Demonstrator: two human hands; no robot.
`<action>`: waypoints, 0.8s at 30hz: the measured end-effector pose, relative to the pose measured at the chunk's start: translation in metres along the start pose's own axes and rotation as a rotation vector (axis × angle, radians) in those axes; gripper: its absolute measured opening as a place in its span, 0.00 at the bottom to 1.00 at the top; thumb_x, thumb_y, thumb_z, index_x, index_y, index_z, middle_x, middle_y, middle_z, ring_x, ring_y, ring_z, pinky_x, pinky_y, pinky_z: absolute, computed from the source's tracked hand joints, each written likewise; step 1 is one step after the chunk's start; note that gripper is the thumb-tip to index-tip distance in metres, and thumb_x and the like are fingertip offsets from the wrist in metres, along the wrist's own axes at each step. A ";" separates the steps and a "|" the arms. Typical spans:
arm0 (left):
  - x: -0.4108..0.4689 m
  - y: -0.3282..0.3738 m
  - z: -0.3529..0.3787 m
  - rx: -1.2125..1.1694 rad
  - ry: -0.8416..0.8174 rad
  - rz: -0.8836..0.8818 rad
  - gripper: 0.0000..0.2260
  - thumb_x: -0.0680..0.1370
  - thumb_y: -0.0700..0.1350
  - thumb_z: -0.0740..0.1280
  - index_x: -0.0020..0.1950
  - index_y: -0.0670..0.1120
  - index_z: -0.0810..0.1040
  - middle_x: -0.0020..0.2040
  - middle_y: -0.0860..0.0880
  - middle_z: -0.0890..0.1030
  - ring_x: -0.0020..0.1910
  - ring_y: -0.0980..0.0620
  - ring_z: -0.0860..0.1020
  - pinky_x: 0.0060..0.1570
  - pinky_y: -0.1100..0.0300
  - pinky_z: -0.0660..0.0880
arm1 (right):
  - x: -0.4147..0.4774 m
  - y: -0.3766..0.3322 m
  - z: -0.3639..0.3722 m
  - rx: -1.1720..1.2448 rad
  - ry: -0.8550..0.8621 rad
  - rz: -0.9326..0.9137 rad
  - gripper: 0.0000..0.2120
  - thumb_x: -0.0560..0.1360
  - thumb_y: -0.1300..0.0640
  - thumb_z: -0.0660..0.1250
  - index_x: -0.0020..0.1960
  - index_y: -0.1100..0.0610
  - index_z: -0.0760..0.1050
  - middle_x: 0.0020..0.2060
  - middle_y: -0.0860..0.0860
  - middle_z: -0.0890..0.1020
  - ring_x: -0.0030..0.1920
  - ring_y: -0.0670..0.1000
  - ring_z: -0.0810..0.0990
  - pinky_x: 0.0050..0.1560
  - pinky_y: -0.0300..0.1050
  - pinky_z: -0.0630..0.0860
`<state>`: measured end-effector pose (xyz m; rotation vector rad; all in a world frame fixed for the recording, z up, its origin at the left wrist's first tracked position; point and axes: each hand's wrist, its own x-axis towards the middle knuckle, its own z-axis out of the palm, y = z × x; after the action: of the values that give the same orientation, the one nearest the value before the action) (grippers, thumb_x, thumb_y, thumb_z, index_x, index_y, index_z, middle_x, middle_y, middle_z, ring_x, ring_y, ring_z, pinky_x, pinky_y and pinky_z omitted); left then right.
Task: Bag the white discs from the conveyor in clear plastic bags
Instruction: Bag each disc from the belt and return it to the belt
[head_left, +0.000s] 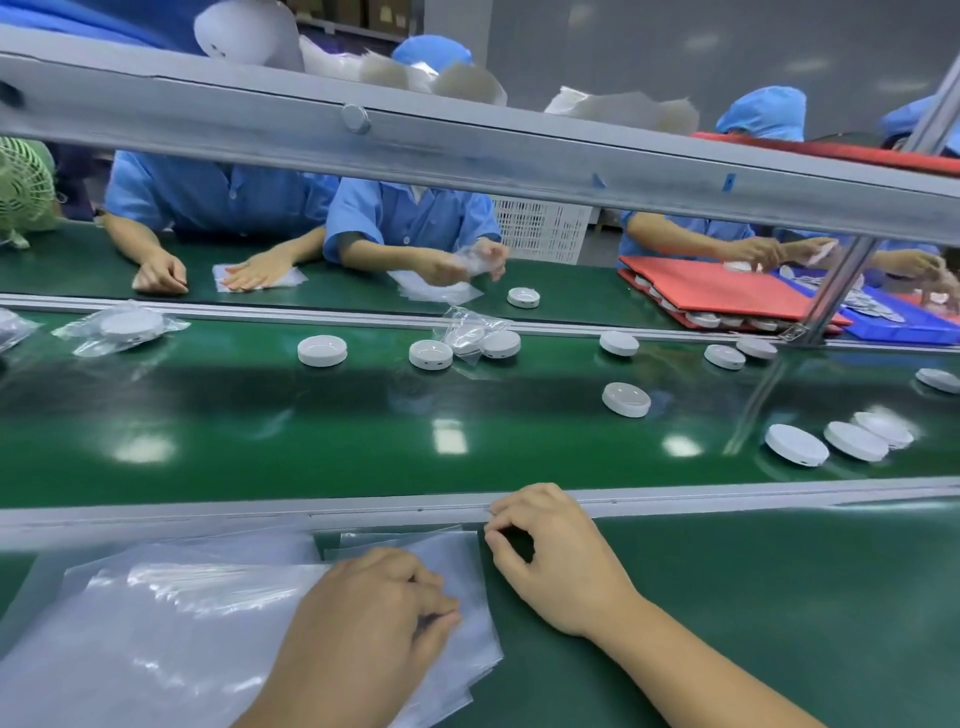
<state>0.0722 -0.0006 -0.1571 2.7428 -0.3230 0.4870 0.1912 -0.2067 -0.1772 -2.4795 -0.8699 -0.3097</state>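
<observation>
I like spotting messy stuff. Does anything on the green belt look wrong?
Only mildly: a crumpled clear bag lies over the belt's far rail, against a loose white disc. Nothing looks spilled or broken.

left grip (374, 613) pinches clear bags (156, 623); white discs (626, 399) dot conveyor (363, 441).

No writing, number or brand can be read anywhere. The white discs (322, 349) on the conveyor (260, 415) and the clear plastic bags (182, 623) on the near bench (779, 597) show no legible mark. The cardboard boxes (358, 13) at the far top are too blurred to tell.
</observation>
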 end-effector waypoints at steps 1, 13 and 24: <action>0.000 0.000 0.000 -0.010 0.006 0.003 0.10 0.60 0.58 0.83 0.34 0.64 0.84 0.38 0.67 0.80 0.38 0.63 0.81 0.33 0.64 0.80 | 0.000 0.000 0.000 0.002 -0.004 -0.002 0.11 0.79 0.45 0.63 0.52 0.45 0.82 0.54 0.35 0.81 0.58 0.39 0.72 0.64 0.35 0.66; 0.001 -0.007 0.000 -0.172 0.002 -0.015 0.05 0.64 0.58 0.77 0.34 0.63 0.83 0.40 0.71 0.79 0.41 0.70 0.78 0.37 0.71 0.78 | 0.079 0.065 -0.039 -0.094 0.009 0.346 0.22 0.77 0.42 0.67 0.71 0.41 0.73 0.70 0.46 0.75 0.71 0.52 0.71 0.70 0.54 0.69; 0.010 -0.014 0.000 -0.088 -0.029 0.126 0.11 0.70 0.64 0.62 0.34 0.66 0.83 0.40 0.70 0.79 0.42 0.68 0.79 0.44 0.68 0.79 | 0.161 0.142 -0.034 -0.344 -0.185 0.677 0.26 0.80 0.34 0.58 0.73 0.45 0.67 0.71 0.57 0.71 0.69 0.64 0.72 0.66 0.57 0.72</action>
<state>0.0850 0.0104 -0.1580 2.6570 -0.5140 0.4546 0.4034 -0.2359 -0.1424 -2.9745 0.0061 0.0135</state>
